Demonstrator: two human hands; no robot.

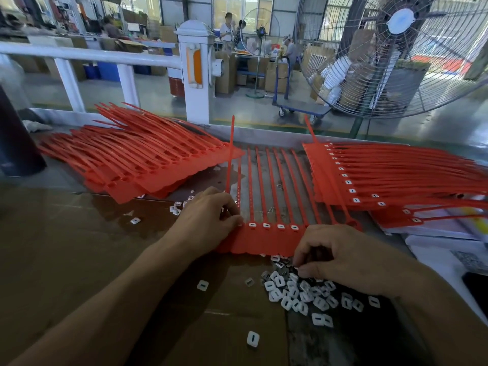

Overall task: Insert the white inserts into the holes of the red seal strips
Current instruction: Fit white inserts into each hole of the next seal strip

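A red seal strip sheet (pixel 264 241) lies in front of me with its tails pointing away; several of its holes hold white inserts (pixel 266 225). My left hand (pixel 208 217) rests curled on the sheet's left end, fingertips at the leftmost hole. My right hand (pixel 340 257) is curled over the sheet's right corner, its fingertips pinching into the pile of loose white inserts (pixel 298 291) on the cardboard. Whether it holds one is hidden.
A stack of unfilled red strips (pixel 137 159) lies at the back left. A stack with white inserts fitted (pixel 383 175) lies at the back right on papers. A large fan (pixel 396 48) stands behind. Stray inserts (pixel 253 338) dot the cardboard.
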